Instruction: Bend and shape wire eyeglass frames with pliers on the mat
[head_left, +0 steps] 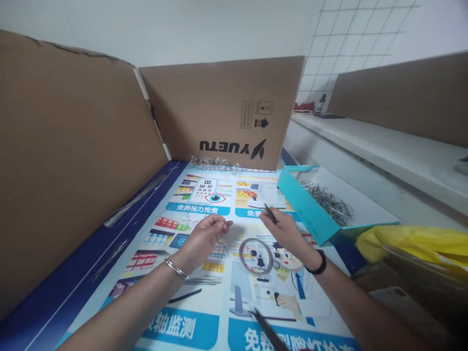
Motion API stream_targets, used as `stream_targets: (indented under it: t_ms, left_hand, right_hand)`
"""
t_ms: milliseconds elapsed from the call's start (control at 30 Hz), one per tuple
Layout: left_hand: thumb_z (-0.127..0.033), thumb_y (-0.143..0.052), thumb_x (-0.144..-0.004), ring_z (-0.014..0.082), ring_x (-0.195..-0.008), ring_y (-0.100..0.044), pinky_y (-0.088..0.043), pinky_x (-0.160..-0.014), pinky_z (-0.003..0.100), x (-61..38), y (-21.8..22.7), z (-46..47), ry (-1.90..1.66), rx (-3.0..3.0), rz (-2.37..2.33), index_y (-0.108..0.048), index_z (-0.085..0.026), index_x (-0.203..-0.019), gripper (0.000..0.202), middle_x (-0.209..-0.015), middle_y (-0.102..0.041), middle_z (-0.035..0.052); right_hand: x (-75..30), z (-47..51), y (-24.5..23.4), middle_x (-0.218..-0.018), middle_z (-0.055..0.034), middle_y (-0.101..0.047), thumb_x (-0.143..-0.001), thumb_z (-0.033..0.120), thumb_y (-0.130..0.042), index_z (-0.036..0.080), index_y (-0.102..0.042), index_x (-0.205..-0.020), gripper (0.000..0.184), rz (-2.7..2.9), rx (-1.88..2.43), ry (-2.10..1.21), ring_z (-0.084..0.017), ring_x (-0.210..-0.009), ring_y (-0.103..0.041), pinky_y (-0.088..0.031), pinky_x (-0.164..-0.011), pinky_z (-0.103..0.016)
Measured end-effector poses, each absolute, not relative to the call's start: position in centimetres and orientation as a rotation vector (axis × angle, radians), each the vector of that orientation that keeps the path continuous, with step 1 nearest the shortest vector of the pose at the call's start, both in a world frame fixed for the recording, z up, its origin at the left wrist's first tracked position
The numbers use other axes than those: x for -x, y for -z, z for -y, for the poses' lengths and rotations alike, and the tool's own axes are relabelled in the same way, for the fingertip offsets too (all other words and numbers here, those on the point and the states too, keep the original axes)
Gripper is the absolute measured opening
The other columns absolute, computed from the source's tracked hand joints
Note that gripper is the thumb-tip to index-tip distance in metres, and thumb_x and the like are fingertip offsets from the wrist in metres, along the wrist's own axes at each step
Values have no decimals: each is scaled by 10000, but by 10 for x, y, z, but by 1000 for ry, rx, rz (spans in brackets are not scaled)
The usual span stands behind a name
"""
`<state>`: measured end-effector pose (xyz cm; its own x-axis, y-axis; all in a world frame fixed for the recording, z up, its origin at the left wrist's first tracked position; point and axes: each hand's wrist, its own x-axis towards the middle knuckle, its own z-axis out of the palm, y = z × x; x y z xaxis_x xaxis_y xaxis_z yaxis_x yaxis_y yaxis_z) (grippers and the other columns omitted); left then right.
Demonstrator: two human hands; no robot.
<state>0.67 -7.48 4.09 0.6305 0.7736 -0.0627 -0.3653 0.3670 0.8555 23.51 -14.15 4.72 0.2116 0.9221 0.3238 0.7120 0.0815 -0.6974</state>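
My left hand [210,233] is closed in a pinch, with a thin wire [224,245] hanging below the fingers. Across from it, my right hand [282,228] is wrapped round a slim dark tool [271,214] whose tip points up and left; its exact kind is hidden by the fingers. Between and just below the hands lies a ring-shaped coil of wire [271,258], flat on the printed table cover [224,302]. Straight wire pieces [204,281] lie beneath my left wrist. Near the front edge rests a dark tool with parted jaws [266,327], partly out of view.
On the right stands a turquoise box [305,209] holding many tangled wire pieces [327,202]. Yellow plastic [413,243] lies beside it. Cardboard panels [219,107] rise behind and at left. Small clear bits [214,161] lie along the back panel. A white ledge [365,136] runs at right.
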Motion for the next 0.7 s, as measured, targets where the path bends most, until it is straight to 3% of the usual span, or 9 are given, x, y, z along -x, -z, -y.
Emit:
stream_targets:
  t_ms: [133, 300, 500, 700]
  left_hand:
    - [-193, -646, -788, 197, -1081, -562, -387, -945, 307, -10, -51, 87, -783, -878, -457, -589, -164, -817, 70, -877, -645, 40]
    - [-144, -679, -747, 194, -1038, -584, -393, -989, 329, -12, -66, 101, -835, -755, -417, -597, -148, -772, 86, -783, -617, 10]
    - [-138, -722, -693, 164, -973, -602, -424, -971, 305, -12, -76, 109, -937, -692, -490, -606, -160, -786, 151, -771, -620, 1]
    - [-133, -719, -689, 160, -982, -599, -414, -991, 316, -13, -77, 111, -1004, -668, -488, -605, -171, -792, 159, -766, -618, -4]
  right_hand:
    - [-217, 151, -60, -667, 13, -555, -836, 411, -456, 192, -540, -741, 253, 1648, 1625, -621, -127, -617, -487, -363, -562, -238]
    - [-199, 161, -68, -848, -21, -635, -809, 396, -526, 197, -610, -985, 279, 1580, 1501, -896, -145, -724, -551, -424, -647, -258]
    - [-186, 170, -79, -826, -29, -652, -753, 370, -593, 175, -638, -956, 285, 1334, 1384, -1361, -93, -594, -509, -406, -591, -242]
    - [-178, 173, -70, -777, -3, -611, -643, 341, -699, 174, -617, -929, 342, 1157, 1253, -1554, -82, -574, -483, -380, -538, -229]
